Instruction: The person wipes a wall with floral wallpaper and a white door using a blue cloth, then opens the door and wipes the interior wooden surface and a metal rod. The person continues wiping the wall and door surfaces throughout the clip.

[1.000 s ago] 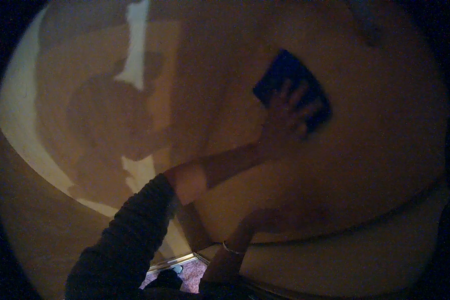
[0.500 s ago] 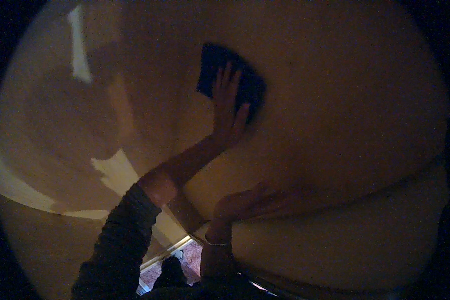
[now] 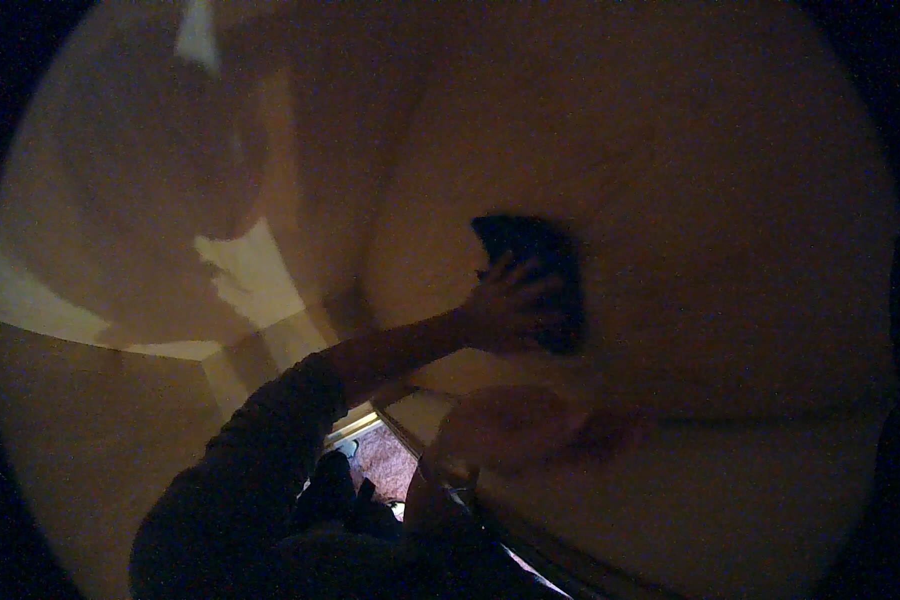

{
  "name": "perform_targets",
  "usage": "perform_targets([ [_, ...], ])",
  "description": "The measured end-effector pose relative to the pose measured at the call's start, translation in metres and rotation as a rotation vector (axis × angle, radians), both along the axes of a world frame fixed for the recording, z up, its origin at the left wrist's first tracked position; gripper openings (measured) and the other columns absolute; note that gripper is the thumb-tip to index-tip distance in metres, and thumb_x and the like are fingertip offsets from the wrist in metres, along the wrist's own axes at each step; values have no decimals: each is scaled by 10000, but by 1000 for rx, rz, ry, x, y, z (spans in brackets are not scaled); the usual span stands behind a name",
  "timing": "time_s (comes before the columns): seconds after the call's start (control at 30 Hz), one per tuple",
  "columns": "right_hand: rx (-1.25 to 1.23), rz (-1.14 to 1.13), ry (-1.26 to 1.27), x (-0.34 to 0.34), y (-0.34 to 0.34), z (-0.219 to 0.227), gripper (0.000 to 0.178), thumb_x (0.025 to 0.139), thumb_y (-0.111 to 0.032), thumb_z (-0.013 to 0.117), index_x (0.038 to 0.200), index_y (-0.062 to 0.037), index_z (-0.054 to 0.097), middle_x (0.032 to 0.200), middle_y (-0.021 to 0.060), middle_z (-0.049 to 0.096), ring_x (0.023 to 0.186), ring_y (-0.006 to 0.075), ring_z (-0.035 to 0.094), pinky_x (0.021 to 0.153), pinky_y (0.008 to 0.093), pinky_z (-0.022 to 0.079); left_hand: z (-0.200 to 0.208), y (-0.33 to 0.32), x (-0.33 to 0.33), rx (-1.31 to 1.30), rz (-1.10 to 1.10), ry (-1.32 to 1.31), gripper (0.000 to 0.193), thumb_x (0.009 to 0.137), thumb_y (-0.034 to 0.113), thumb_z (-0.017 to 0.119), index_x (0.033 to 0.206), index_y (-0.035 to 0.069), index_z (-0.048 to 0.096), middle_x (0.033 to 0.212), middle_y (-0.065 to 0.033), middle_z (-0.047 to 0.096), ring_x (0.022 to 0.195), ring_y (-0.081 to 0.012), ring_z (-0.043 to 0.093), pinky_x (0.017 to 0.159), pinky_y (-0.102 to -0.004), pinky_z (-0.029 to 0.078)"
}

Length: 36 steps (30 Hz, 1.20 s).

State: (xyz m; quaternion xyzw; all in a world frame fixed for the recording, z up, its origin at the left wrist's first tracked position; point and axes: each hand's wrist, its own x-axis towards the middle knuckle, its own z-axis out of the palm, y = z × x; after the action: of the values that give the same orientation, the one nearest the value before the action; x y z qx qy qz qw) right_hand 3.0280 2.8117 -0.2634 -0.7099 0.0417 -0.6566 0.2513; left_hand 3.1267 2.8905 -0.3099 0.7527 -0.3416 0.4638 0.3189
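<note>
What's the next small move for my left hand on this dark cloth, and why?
I'd probably slide the dark cloth slightly right across the brownish surface: your left hand lies over it with fingers spread, and the surface extends well beyond its right edge.

1 dark cloth (image 3: 547,243) on brown surface (image 3: 700,240)

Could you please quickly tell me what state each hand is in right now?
Left hand: open, fingers spread over the dark cloth.
Right hand: dim and blurred; open or closed cannot be told.
</note>
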Motion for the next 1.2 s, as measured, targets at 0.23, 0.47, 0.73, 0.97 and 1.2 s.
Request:
perform_targets([
  [0.23,-36,4,-24,-6,-14,11,613,987,-301,588,1476,-4,369,1488,246,395,1384,391,376,1146,471,333,9,38,45,-658,146,123,653,919,596,508,1397,150,508,1585,-243,261,1474,-483,174,1137,-697,119],
  [0.47,-51,-23,-54,-3,-15,16,596,990,-301,577,1473,-13,378,1486,238,402,1384,387,377,1146,469,333,55,28,30,-364,117,17,679,864,568,595,1436,219,484,1574,-182,326,1450,-468,235,1128,-700,159],
  [0.73,-37,-3,-74,-9,-34,23,579,994,-300,566,1470,-23,388,1483,230,409,1384,383,379,1147,467,333,-77,-72,-42,3,-70,119,693,798,547,690,1405,272,504,1575,-167,325,1423,-466,288,1133,-686,189],
  [0.97,-86,46,-81,-31,-63,17,562,998,-299,554,1467,-32,398,1481,221,417,1383,379,380,1147,465,332,-101,-127,-48,-1138,47,564,738,830,505,681,1434,145,459,1594,-224,242,1465,-482,183,1160,-663,141],
  [1.2,-92,82,-96,-49,-87,29,547,1001,-298,543,1464,-41,407,1479,213,424,1383,375,382,1148,463,332,-43,-185,-101,-614,101,374,742,814,516,692,1443,197,463,1601,-175,260,1462,-481,203,1167,-668,129],
])
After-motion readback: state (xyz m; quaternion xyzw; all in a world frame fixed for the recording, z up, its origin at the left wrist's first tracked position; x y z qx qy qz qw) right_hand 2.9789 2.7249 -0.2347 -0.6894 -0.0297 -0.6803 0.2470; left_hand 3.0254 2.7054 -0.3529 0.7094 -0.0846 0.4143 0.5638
